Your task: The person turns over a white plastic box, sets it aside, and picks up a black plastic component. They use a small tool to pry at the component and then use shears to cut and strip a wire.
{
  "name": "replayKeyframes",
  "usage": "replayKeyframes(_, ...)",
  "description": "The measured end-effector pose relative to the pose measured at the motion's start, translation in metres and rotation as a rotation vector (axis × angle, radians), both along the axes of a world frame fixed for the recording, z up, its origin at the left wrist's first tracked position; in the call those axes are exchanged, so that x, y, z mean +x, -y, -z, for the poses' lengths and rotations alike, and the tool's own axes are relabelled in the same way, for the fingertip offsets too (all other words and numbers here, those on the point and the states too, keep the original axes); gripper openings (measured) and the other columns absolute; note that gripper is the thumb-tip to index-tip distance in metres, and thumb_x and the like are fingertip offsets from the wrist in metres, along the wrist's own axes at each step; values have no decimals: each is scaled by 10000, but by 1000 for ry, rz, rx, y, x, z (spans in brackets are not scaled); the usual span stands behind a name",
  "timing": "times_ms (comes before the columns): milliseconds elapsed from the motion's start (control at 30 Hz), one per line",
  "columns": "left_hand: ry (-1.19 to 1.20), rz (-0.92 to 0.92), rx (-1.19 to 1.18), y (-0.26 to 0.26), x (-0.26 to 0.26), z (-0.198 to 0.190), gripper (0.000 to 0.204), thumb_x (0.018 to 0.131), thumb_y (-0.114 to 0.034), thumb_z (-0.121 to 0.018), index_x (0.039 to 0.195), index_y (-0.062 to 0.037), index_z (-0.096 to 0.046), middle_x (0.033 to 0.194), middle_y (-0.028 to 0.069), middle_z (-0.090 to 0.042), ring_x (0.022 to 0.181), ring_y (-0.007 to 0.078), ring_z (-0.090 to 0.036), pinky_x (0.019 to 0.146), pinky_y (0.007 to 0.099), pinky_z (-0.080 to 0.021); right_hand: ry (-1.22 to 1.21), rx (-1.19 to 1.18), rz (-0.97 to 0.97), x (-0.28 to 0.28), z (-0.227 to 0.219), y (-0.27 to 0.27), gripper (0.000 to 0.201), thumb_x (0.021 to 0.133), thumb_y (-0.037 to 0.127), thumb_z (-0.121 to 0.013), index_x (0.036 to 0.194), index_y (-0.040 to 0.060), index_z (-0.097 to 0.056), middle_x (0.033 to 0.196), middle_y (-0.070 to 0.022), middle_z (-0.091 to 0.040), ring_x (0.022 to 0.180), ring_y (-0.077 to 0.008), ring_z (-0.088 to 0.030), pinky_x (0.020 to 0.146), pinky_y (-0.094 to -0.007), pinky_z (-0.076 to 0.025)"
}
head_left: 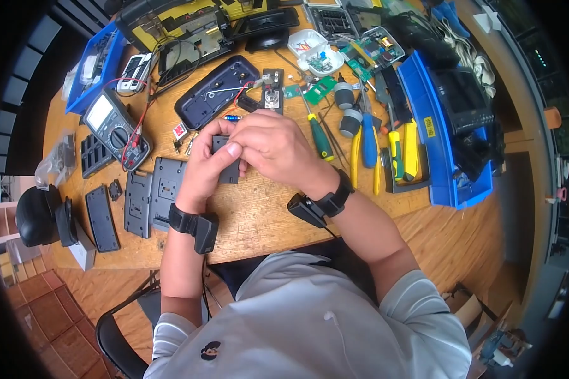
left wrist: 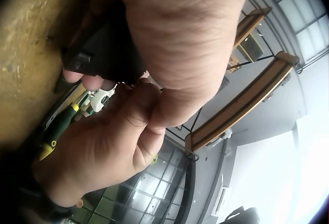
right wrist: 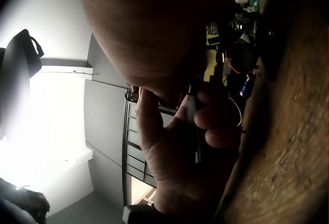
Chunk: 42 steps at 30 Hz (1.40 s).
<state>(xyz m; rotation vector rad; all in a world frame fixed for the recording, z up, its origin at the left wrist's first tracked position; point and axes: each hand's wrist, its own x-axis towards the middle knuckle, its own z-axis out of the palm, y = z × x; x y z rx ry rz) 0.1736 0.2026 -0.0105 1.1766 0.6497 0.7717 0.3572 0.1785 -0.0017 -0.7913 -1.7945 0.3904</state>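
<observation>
Gripping the black plastic part (head_left: 229,173) in the left hand (head_left: 203,167), curling the right hand (head_left: 275,145) narrowly beside the left thumb (cannot tell on what, fingertips being hidden), working over the bench (head_left: 259,218) with dark plates (head_left: 168,188) left of the left hand.

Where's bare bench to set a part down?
Bench: bare between the two wrist cameras, out to the near edge; smaller patch between right forearm and blue bin, nearer than the yellow-handled pliers. Crowded: far side, circuit boards; left, multimeter and dark plates.
</observation>
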Motion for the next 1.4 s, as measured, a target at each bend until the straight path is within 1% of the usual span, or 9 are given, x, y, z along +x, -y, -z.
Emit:
replayKeyframes(67,-25,-52,17,1,2,1,427,927,-367,-710,1123,-23,-549,872,96,-666,667,153,-656,594,269,-545,-26,-40,46,-2,2,1,52,792,43,-712,835,31,-685,822,-104,-659,794,-332,-647,739,-417,-525)
replayKeyframes(267,-14,-116,-13,-1,2,4,397,942,-342,-694,1128,-16,-566,879,98,-673,679,149,-660,602,269,-555,-58,-47,117,-7,3,1,89,803,82,-735,869,46,-689,841,-101,-659,798,-332,-647,743,-421,-531)
replayKeyframes(500,-20,-106,-19,1,5,1,397,949,-335,-697,1134,-9,-568,905,102,-678,717,144,-669,614,264,-564,-79,-73,179,-10,8,2,100,792,82,-745,851,41,-674,826,-99,-645,790,-324,-639,732,-411,-524)
replayKeyframes(567,-12,-157,-47,3,7,-1,321,954,-231,-724,1128,-18,-559,873,70,-662,696,124,-648,631,257,-547,-52,-49,219,-10,7,1,100,781,73,-746,844,47,-673,810,-96,-638,769,-320,-634,720,-407,-519)
replayKeyframes(867,-46,-169,24,5,9,4,326,949,-216,-736,1128,-15,-553,858,46,-655,705,101,-634,635,244,-528,-7,-123,145,-5,7,1,103,769,55,-706,740,35,-609,736,-118,-613,711,-334,-601,650,-432,-490)
replayKeyframes(933,-23,-114,9,4,9,4,315,952,-219,-729,1119,-16,-557,851,44,-652,700,101,-633,631,244,-526,7,-121,123,-3,5,0,99,770,51,-699,741,32,-606,739,-120,-614,711,-338,-601,653,-434,-489)
replayKeyframes(1067,-31,-100,-10,4,8,1,302,956,-224,-722,1107,-16,-562,838,41,-644,693,107,-633,623,247,-525,30,-79,92,-2,1,-1,105,767,43,-686,735,27,-587,747,-121,-626,723,-345,-612,671,-435,-492)
replayKeyframes(1300,10,17,-81,3,3,-3,334,947,-230,-728,1136,-9,-564,881,52,-618,685,122,-626,599,259,-520,52,-102,-1,4,-1,-1,86,782,16,-695,759,26,-613,746,-112,-632,736,-329,-623,685,-413,-500)
replayKeyframes(1400,13,52,-94,3,1,-6,357,938,-229,-736,1160,-8,-562,883,51,-616,682,126,-627,593,261,-518,50,-109,-47,6,-3,-1,119,768,30,-669,725,26,-558,749,-112,-632,744,-348,-636,701,-431,-494)
